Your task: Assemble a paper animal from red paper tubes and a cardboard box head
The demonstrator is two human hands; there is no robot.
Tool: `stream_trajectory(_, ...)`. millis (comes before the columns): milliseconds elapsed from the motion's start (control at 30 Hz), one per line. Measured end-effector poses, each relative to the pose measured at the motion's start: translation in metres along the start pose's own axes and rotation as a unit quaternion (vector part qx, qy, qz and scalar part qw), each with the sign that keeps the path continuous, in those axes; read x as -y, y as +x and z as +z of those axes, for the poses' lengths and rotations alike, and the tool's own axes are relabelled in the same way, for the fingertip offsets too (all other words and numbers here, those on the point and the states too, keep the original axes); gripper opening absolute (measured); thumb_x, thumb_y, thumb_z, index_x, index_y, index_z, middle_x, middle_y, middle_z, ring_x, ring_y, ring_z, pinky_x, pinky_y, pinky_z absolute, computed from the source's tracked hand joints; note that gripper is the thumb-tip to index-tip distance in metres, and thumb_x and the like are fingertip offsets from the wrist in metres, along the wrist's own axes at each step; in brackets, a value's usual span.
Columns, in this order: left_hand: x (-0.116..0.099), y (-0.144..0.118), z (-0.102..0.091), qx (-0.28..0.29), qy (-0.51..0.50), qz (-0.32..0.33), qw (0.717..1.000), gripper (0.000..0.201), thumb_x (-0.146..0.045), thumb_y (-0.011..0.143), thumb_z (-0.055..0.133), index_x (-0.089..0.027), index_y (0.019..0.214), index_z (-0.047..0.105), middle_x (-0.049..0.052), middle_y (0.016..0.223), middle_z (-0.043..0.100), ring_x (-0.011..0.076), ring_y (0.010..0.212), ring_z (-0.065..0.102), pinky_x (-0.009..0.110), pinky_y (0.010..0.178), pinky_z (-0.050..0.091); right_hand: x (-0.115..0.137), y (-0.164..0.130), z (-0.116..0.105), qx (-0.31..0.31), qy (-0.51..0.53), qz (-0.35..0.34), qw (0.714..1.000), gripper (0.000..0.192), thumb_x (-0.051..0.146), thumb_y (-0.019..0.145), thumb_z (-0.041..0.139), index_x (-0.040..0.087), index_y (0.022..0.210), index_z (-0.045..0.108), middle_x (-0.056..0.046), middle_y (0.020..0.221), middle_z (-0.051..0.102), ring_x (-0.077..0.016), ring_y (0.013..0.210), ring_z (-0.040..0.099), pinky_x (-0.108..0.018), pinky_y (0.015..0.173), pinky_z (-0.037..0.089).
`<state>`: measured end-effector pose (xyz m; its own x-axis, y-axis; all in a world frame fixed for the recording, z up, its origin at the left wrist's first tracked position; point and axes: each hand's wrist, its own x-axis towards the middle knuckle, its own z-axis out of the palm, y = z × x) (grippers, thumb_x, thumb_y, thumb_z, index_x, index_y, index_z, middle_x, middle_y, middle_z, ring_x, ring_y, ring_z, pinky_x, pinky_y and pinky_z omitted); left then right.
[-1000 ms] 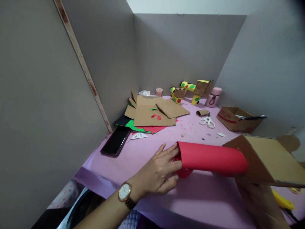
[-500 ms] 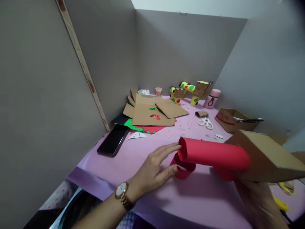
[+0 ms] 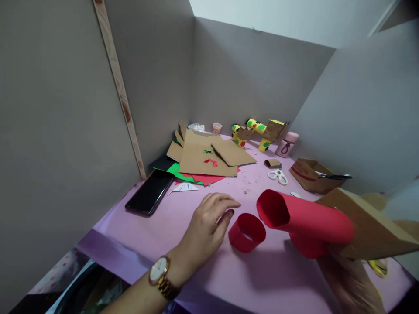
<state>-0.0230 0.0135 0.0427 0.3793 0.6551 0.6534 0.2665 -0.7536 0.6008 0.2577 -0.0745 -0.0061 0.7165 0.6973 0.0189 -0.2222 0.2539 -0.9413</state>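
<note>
We have a cardboard box (image 3: pixel 366 226) with a red paper tube (image 3: pixel 307 218) fixed to its side, lifted off the purple table (image 3: pixel 203 270). Our right hand (image 3: pixel 350 283) is under the box, blurred and partly hidden; it seems to bear the box, but we cannot tell how its fingers close. Our left hand (image 3: pixel 206 222) lies loose and open on the table, holding nothing, fingertips just beside a short red paper ring (image 3: pixel 247 232). That ring stands on the table below the open mouth of the tube, apart from it.

As we judge it, the long tube is rolled and joined to the box, and the ring is cut and curled but not yet attached.

Beyond the ring lie scissors (image 3: pixel 278 175), flat cardboard sheets (image 3: pixel 206 157) and a yellow spotted model (image 3: pixel 258 133); a phone (image 3: pixel 149 192) lies left of the ring.
</note>
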Motion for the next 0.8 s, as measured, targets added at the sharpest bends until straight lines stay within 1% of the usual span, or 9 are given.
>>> stream_trajectory(100,-0.006,-0.002,0.004,-0.011,0.008,0.018,1.000,0.020,-0.011,0.087,0.046,-0.019,0.099,0.060,0.004,0.085,0.066,0.0143,0.080,0.057,0.031,0.073,0.047,-0.002,-0.004,-0.003,-0.006,-0.023,0.001,1.000,0.054,0.040,0.058,0.077,0.032,0.109,0.062,-0.003,0.126,0.057,-0.0345,0.126,0.038,-0.059,0.105,0.024)
stream_trajectory(233,-0.002,-0.010,0.010,-0.031,0.028,0.053,0.998,0.025,-0.008,0.086,0.044,-0.019,0.103,0.058,0.004,0.083,0.065,0.0158,0.079,0.054,0.035,0.074,0.045,-0.008,-0.008,-0.006,-0.004,-0.033,-0.003,0.999,0.053,0.037,0.059,0.078,0.032,0.109,0.062,-0.001,0.129,0.055,-0.0327,0.129,0.034,-0.055,0.109,0.015)
stream_trajectory(333,0.003,-0.014,0.012,-0.042,0.036,0.052,0.997,0.023,-0.010,0.087,0.044,-0.020,0.103,0.057,0.003,0.083,0.066,0.0159,0.078,0.054,0.036,0.075,0.044,-0.012,-0.009,-0.009,0.016,-0.036,-0.012,0.999,0.051,0.032,0.061,0.078,0.032,0.109,0.061,0.001,0.129,0.054,-0.0297,0.129,0.035,-0.051,0.111,0.014)
stream_trajectory(433,0.006,-0.016,0.013,-0.032,0.034,0.058,0.997,0.025,-0.009,0.086,0.042,-0.020,0.105,0.055,0.004,0.093,0.067,0.0172,0.086,0.055,0.038,0.080,0.043,-0.017,-0.006,-0.011,0.033,-0.028,-0.018,0.999,0.055,0.029,0.062,0.079,0.032,0.113,0.059,0.002,0.130,0.054,-0.0285,0.129,0.035,-0.050,0.112,0.013)
stream_trajectory(600,0.012,-0.020,0.015,-0.016,0.051,0.061,0.997,0.028,-0.007,0.083,0.044,-0.020,0.106,0.055,0.004,0.097,0.068,0.0186,0.089,0.056,0.041,0.085,0.040,-0.016,-0.004,-0.006,0.037,-0.033,-0.037,0.998,0.069,0.030,0.055,0.083,0.030,0.118,0.056,-0.001,0.129,0.055,-0.0316,0.130,0.032,-0.054,0.112,0.013)
stream_trajectory(700,0.015,-0.022,0.017,-0.013,0.057,0.049,0.997,0.030,-0.006,0.082,0.044,-0.020,0.106,0.056,0.004,0.099,0.068,0.0188,0.092,0.056,0.043,0.089,0.038,-0.012,-0.009,0.000,0.039,-0.062,-0.024,0.997,0.064,0.031,0.060,0.080,0.031,0.119,0.056,0.001,0.129,0.056,-0.0304,0.132,0.030,-0.054,0.112,0.011)
stream_trajectory(800,0.016,-0.023,0.018,-0.010,0.062,0.039,0.997,0.029,-0.008,0.083,0.043,-0.020,0.105,0.057,0.004,0.098,0.068,0.0183,0.092,0.057,0.042,0.090,0.037,-0.011,-0.013,0.002,0.033,-0.076,-0.002,0.997,0.062,0.034,0.060,0.081,0.032,0.117,0.057,0.001,0.127,0.056,-0.0308,0.130,0.033,-0.054,0.112,0.011)
